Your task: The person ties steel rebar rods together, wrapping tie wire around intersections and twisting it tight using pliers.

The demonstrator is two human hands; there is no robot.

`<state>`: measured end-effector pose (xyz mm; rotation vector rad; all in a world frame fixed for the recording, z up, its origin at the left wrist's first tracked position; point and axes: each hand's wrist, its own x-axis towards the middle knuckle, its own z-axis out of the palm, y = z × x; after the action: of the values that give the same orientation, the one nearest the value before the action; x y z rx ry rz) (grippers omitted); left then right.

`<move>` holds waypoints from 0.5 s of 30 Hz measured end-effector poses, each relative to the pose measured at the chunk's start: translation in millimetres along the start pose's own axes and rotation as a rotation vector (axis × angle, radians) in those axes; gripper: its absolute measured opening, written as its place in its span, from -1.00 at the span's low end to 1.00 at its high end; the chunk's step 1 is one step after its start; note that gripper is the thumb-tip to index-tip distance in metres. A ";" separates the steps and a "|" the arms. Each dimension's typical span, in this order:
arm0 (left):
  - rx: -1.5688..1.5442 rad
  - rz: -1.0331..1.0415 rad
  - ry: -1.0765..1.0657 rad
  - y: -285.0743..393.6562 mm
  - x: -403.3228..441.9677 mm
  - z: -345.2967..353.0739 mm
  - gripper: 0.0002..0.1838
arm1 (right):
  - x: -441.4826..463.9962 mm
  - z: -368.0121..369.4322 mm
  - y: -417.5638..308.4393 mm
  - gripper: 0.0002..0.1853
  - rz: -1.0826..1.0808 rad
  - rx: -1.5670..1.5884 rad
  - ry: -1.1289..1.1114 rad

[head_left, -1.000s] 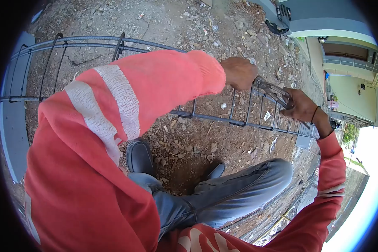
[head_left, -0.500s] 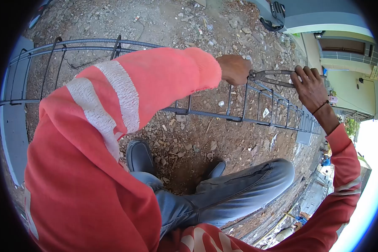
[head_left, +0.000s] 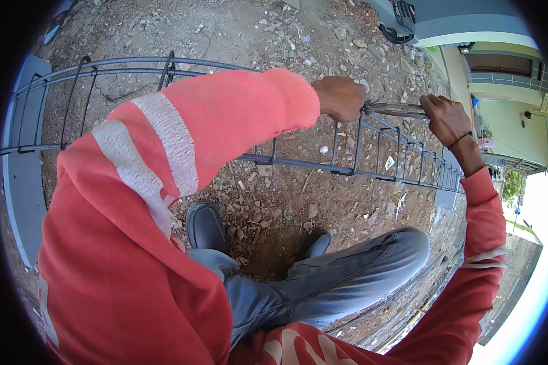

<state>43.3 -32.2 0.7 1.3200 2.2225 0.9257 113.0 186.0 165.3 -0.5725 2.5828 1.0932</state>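
My right hand is closed around the handles of a pair of pincers, which are squeezed together. The jaws lie against the upper long bar of a rebar cage, where a stirrup crosses it. Right beside the jaws, my left hand is curled into a fist at that same bar. What its fingers hold is hidden from this side. A little dark wire seems to stick out at the jaws, too small to be sure.
The cage stretches across the view, resting on a grey block at left and another block at right. Rubble and stones cover the ground around my shoes. A dark bag lies by a wall at the upper right.
The pincers' handles were spread apart and have come together. My right hand has turned and its forearm has swung slightly inward. My left hand has stayed at the bar.
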 end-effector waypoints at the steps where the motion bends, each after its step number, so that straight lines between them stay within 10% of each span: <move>1: 0.007 0.002 0.006 -1.5 -0.8 2.1 -0.64 | -1.0 6.2 -4.8 -0.71 -0.008 0.068 0.062; 12: -0.069 0.044 0.012 -7.0 13.1 15.3 -0.66 | 5.6 -76.6 -9.4 -0.54 -0.175 0.556 -0.407; 15: -0.008 0.013 -0.063 -0.2 3.2 -2.8 -0.64 | 24.0 -86.4 -4.4 -0.49 0.130 0.980 -0.940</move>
<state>39.9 -30.4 2.5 1.3429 2.1628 0.8847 85.3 114.1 211.4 0.2995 1.9216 -0.0394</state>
